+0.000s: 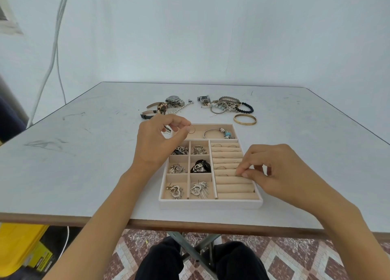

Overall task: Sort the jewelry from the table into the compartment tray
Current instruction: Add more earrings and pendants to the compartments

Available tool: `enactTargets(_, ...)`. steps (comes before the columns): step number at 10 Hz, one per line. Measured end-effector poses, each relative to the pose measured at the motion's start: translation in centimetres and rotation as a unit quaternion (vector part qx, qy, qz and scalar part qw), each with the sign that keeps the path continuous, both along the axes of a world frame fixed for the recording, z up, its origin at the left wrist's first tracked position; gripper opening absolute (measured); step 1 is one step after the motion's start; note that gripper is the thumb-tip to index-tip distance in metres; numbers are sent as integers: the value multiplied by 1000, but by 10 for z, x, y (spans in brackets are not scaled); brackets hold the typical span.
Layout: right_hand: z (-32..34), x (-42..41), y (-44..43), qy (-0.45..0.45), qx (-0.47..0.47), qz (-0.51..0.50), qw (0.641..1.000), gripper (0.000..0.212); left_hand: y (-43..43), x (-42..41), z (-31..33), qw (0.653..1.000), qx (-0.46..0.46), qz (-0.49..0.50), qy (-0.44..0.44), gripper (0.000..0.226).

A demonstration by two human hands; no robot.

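Observation:
A beige compartment tray (211, 203) sits near the table's front edge. Its small left cells hold earrings and pendants, its right side has ring rolls (234, 187) with several rings, and its long back cell holds a silver charm bracelet (219, 133). My left hand (157, 140) hovers over the tray's back left corner and pinches a thin ring (192, 129) between thumb and forefinger. My right hand (272, 170) pinches something small at a ring-roll slot; what it holds is hidden by the fingertips.
Behind the tray lie watches (166, 105), a tangle of chains and bracelets (223, 105), a black bead bracelet (245, 107) and a gold bangle (245, 119). The white table (73, 153) has open surface left and right. A yellow box (23, 248) stands on the floor.

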State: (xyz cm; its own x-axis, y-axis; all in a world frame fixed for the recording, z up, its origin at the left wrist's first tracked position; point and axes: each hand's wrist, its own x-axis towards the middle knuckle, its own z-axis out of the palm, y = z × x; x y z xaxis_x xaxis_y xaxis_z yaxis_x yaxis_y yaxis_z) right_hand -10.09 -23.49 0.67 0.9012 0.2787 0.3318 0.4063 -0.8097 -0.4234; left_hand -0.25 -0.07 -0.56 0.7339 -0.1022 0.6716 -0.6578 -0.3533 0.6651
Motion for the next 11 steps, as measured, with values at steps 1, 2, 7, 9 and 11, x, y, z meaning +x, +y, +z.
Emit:
enactTargets(1, 0, 0, -2, 9, 10, 1, 1000, 22, 1, 0, 0, 1000, 2, 4, 0, 18)
enactTargets(2, -1, -4, -7, -22, 124, -17, 992, 24, 1, -1, 0, 1000, 2, 5, 1, 18)
enactTargets(7, -31, -10, -28, 133, -107, -166, 971, 53, -9, -20, 17, 995, -1, -91, 39, 10)
enactTargets(9, -34, -9, -28, 119, -112, -167, 972, 52, -13, -49, 33, 967, 160, -199, 27, 9)
enactTargets(11, -33, -9, -28, 118, -108, -164, 973, 52, -16, -50, 32, 923, 325, -195, -69, 9)
